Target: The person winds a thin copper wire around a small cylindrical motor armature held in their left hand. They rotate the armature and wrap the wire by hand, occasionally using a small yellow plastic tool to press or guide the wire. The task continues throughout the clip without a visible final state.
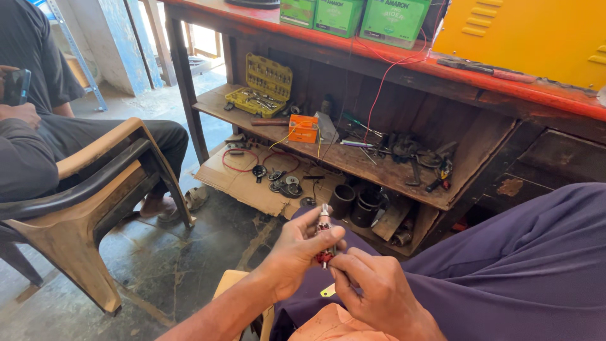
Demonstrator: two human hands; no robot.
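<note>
Two bare hands meet at about 6 o'clock in the head view, over a lap in purple cloth (pixel 524 278). Left hand (pixel 297 252) is closed round a small red and silver metal part with copper-coloured windings (pixel 325 240), thumb and fingers wrapped about its middle; the silver tip sticks up above the thumb. Right hand (pixel 372 284) pinches the lower end of the same part between thumb and forefinger. Most of the part is covered by the fingers, so its full shape is hard to make out. A small yellowish tab (pixel 327 290) shows just below the hands; what it is cannot be told.

At 12 o'clock: a worn wooden bench with red-painted top (pixel 442 63), its far end cut off by the frame. On the top, green cardboard boxes (pixel 366 19), cropped at the upper edge, and a yellow metal cabinet (pixel 530 31) at 1 o'clock. On the lower shelf: an open yellow socket-set case (pixel 262 85) at 11 o'clock, an orange box-shaped meter (pixel 303 128) beside it, and a dark tangle of pliers and tools (pixel 423 161), individually indistinct.

On the floor below, a flattened cardboard sheet (pixel 252 180) carries a red wire loop and small round parts; two black cylinders (pixel 353 203) stand beside it.

At 9 o'clock: a tan and black plastic chair (pixel 95 202), and another person seated, only dark clothing (pixel 38 76) and one sandalled foot (pixel 180 203) visible.
</note>
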